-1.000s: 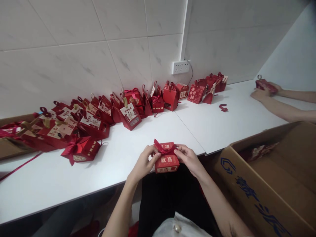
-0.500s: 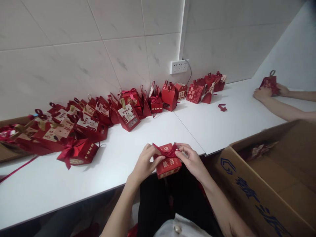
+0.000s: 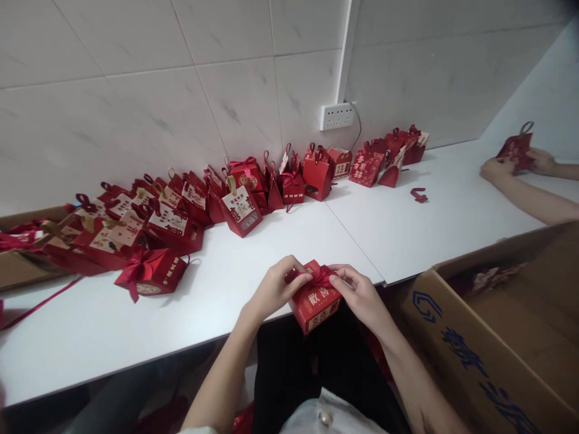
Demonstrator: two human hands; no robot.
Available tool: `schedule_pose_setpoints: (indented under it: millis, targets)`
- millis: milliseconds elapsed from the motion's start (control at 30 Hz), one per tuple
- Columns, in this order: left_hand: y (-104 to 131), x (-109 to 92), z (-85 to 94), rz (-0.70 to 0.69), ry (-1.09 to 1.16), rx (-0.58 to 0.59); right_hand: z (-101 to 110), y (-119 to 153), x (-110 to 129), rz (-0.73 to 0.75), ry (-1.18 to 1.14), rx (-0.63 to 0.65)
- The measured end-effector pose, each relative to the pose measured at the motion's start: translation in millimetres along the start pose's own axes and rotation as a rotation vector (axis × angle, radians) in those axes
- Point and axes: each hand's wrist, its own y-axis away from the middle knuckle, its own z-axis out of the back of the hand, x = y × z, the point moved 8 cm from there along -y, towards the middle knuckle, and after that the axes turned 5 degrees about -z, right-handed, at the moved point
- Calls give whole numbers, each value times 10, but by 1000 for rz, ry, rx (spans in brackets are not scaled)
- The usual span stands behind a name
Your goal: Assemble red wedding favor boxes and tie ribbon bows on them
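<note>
A red gift box with gold lettering sits at the table's front edge, its near end jutting out over my lap. A dark red ribbon is tied in a bow on its top. My left hand pinches the ribbon at the bow's left side, thumb and fingers together. From the other side my right hand closes on the ribbon, its thumb pressed close to the knot. The ribbon ends between my fingers are partly hidden.
Several red gift boxes line the wall along the white table. A ribbon-tied box lies front left. At right stands an open cardboard carton. Beyond it, another person's hands hold a red box. A red ribbon piece lies nearby.
My fingers have drawn in closer to the knot and the bow looks more bunched. The box has turned slightly. The whole scene has shifted a little rightward as the camera moved.
</note>
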Motion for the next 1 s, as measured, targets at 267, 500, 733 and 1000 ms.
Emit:
schedule_pose_setpoints:
  millis: [267,500,733,1000]
  targets:
    - [-6,-129,28,-67,-231,-38,2,142,98,74,250,-51]
    - [237,23,47,160,-122,-65,-47,120,31,54,268,-36]
    - [226,-33,39,-10,124,74,-40,106,30,35,240,-47]
    - [254,23,93,-65,58,120,-42,99,13,26,233,-39]
